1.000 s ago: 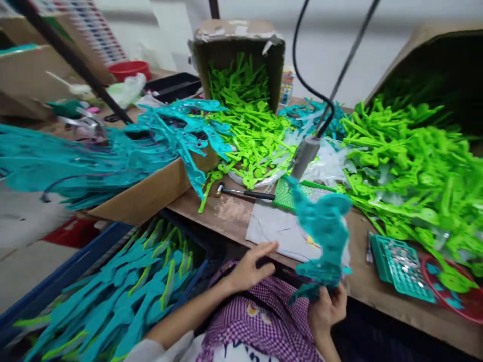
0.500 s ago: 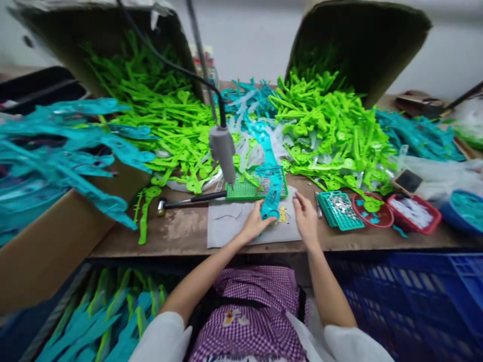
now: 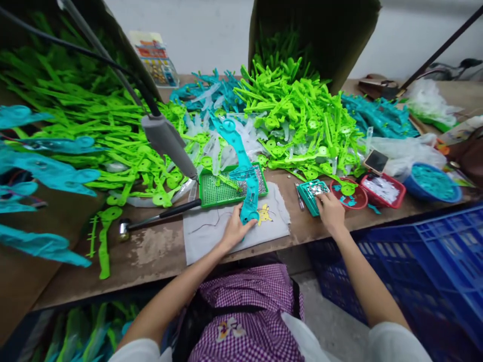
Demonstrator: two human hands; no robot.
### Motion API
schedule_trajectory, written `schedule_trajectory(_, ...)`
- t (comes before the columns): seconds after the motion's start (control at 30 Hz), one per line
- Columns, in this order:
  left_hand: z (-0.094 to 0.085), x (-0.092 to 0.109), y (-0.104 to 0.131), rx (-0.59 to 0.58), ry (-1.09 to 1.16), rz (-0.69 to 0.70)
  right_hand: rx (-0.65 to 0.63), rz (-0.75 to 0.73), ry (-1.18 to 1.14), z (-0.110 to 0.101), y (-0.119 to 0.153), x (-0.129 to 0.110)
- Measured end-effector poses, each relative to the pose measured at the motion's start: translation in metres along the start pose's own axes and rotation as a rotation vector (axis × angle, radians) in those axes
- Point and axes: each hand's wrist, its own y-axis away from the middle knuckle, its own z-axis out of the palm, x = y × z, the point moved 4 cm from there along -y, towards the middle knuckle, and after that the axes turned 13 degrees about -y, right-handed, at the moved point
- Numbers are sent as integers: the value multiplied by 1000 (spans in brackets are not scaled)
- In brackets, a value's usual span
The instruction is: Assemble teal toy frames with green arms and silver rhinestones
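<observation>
Left hand [image 3: 234, 230] grips the blue part [image 3: 249, 195] by its near end, thumb on top, probably to keep it steady; the part lies over the cloth [image 3: 207, 236], likely padding, its far end reaching past the green tray [image 3: 218, 192]. Right hand [image 3: 332, 213] has fingers bent at the metal bits [image 3: 316, 187] in the teal tray [image 3: 310, 205], seemingly placed for easy reach; can't tell if it pinches one. Hammer [image 3: 166, 214] lies left, handle toward the tray, presumably handy.

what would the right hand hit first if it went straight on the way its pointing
Most likely the small shiny pieces in the teal tray: the right hand is right at them, though this one view doesn't settle whether it touches them.
</observation>
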Motion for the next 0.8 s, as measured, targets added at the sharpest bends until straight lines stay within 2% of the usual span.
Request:
schedule_trajectory(0.17,0,0,-2,-17,-41,-24,-65,-68,1,-3,-13,-1)
schedule_trajectory(0.3,0,-1,-3,-24,-55,0,-274,-185,107,2,-25,-9)
schedule_trajectory(0.37,0,-1,-3,-19,-58,6,-329,-217,152,2,-27,-9)
schedule_trajectory(0.53,3,-1,-3,-24,-49,2,-365,-264,211,-5,-28,2)
schedule_trajectory(0.6,3,-1,-2,-16,-47,1,-336,-246,189,-9,-28,-3)
schedule_trajectory(0.63,3,0,-2,-13,-49,-2,-294,-230,140,-11,-28,-11)
schedule_trajectory(0.7,3,1,-1,-15,-59,-10,-195,-210,-58,-10,-25,-43)
schedule_trajectory(0.73,3,2,-1,-22,-66,-14,-141,-207,-195,-7,-23,-65)
schedule_trajectory(0.8,2,4,0,-37,-76,-18,-158,-252,-444,13,-19,-115)
